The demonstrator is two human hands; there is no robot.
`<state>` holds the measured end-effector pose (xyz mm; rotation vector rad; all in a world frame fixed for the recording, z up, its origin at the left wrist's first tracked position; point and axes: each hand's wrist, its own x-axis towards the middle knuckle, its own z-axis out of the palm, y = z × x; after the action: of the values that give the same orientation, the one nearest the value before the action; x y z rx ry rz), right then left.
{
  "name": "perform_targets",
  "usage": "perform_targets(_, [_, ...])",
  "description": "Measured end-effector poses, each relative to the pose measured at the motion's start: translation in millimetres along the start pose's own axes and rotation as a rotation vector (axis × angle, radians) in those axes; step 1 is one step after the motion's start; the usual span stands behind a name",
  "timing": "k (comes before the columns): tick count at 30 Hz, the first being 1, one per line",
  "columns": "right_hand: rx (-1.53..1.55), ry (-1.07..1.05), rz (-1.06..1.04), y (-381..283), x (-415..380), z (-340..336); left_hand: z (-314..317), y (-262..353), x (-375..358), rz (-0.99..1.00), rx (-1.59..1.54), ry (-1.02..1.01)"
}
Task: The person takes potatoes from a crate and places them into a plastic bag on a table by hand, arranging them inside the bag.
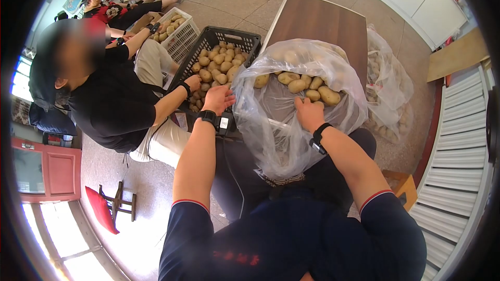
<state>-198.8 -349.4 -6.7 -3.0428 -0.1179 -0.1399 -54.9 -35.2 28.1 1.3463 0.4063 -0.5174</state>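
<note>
In front of me a clear plastic bag (276, 148) lies with its mouth spread wide on the table's near end. Several potatoes (328, 96) rest inside, toward its far side. My right hand (309, 114) is at the bag's near side with its fingers curled down on the plastic film. Between the bag's left edge and a black crate (247, 38) is my left hand (219, 99), its fingers apart and no potato in it. The crate is piled with potatoes (219, 62). A co-worker's hand (193, 82) reaches into the crate's near part.
The brown table (317, 18) extends beyond the bag. On the floor to its right stand filled plastic bags (388, 80). A white crate (182, 41) of potatoes is farther left, beside other seated people. A stool with a red cushion (101, 209) is at lower left.
</note>
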Motion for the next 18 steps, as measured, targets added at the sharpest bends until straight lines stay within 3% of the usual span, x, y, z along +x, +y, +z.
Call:
perform_targets(10, [0.102,-0.028,0.071,-6.8,-3.2,7.3,30.2,2.0,-20.5,0.0,0.092,-0.219])
perform_targets(18, [0.23,-0.085,0.199,-7.1,4.8,4.3,43.3,-1.0,-26.8,-0.024,0.23,-0.226])
